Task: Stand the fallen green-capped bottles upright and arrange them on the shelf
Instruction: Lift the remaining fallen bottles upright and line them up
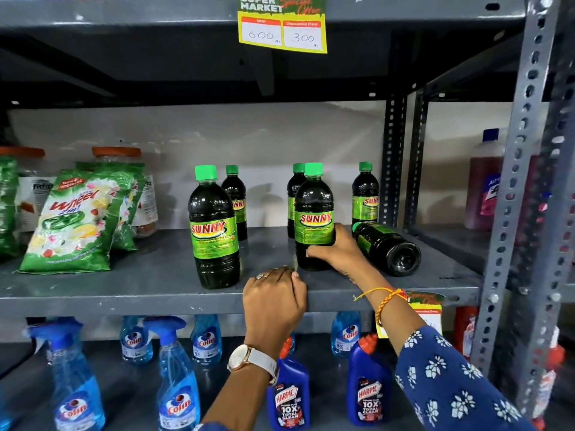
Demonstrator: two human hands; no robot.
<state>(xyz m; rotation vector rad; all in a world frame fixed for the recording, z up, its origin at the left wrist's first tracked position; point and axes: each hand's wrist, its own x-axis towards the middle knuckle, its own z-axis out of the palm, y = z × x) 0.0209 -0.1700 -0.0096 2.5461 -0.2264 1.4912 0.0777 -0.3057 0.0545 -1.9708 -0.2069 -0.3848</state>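
One green-capped bottle [385, 247] lies on its side at the right end of the shelf [155, 275], base toward the front edge, cap end pointing back toward an upright bottle [365, 194] in the rear row. Five bottles stand: two at the back left-centre, one front left [214, 228], and one front centre [313, 219], which is in hand.

Risks, as judged from this layout: the lying bottle is round and unrestrained, so a knock from the wrist or forearm beside it could roll it toward the front edge. The held bottle stands just in front of another upright one [294, 197]; pushing it back carelessly could tip that neighbour (tall bodies, narrow bases).

Right hand [334, 248]: fingers wrapped narrowly around the lower body of the front-centre bottle, which rests on the shelf, upright.

Left hand [273, 303]: fingers curled over the shelf's front lip, holding no bottle; appears to serve as a brace.
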